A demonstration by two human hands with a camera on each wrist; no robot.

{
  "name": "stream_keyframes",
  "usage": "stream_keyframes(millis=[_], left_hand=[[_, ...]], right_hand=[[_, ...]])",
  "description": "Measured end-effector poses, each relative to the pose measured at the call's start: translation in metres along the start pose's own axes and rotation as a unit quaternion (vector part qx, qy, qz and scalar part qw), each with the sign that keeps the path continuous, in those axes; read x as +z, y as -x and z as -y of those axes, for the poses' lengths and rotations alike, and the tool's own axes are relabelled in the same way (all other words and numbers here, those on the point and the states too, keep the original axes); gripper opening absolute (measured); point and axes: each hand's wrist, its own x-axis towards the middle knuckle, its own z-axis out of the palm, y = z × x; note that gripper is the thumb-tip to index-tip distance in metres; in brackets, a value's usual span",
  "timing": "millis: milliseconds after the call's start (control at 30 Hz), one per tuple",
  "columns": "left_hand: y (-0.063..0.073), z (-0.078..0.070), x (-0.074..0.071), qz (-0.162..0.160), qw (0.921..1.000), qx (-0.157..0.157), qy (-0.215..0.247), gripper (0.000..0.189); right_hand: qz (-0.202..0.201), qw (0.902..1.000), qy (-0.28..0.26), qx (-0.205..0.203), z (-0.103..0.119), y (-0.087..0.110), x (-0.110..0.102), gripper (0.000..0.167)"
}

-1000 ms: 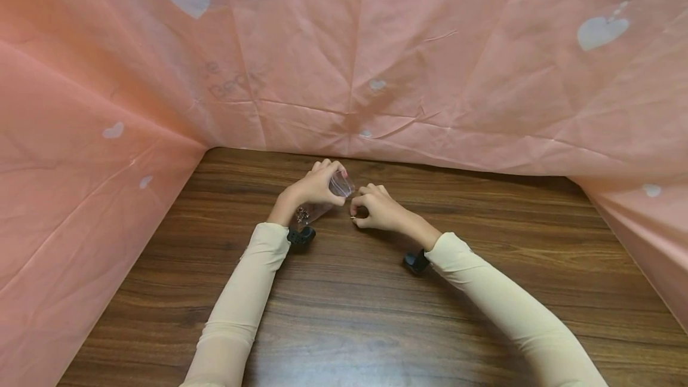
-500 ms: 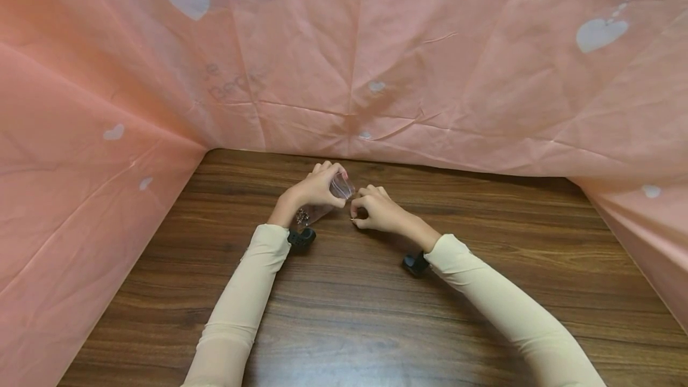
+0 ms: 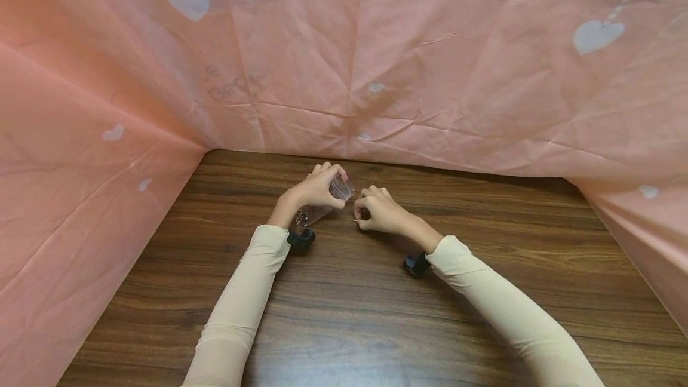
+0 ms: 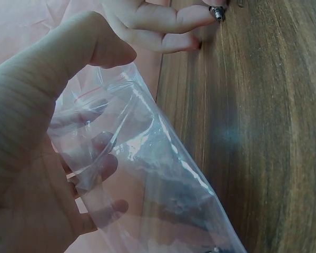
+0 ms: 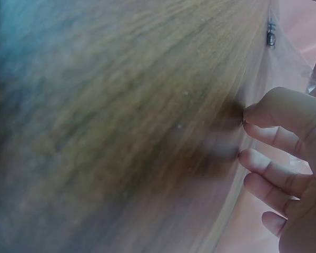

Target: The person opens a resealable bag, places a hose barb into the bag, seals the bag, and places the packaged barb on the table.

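Observation:
My left hand (image 3: 318,188) holds a clear plastic zip bag (image 3: 341,187) by its mouth, thumb on one side and fingers behind the film. In the left wrist view the bag (image 4: 147,153) slants down and its red seal line shows near the top. Small metal pieces (image 3: 301,217) lie together at the bag's lower end, partly under the left wrist. Just right of the bag's mouth, my right hand (image 3: 380,211) pinches a small dark metal piece (image 4: 217,12) between thumb and forefinger, close over the table. It looks like a small screw or fitting.
Brown wood-grain table (image 3: 344,309) lies under both hands. A pink cloth (image 3: 301,64) with white hearts stands as a wall behind and along both sides. Each wrist wears a black strap with a camera (image 3: 415,264).
My right hand has shifted slightly right, away from the bag's mouth, with the small metal piece still pinched. The left hand and bag stay nearly where they were.

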Motion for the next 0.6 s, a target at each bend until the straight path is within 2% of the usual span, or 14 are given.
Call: stream_keyframes(millis=[600], left_hand=[[-0.001, -0.001, 0.0, 0.002, 1.0, 0.0, -0.008, 0.058]], right_hand=[[-0.022, 0.9997, -0.006, 0.013, -0.011, 0.006, -0.002, 0.014]])
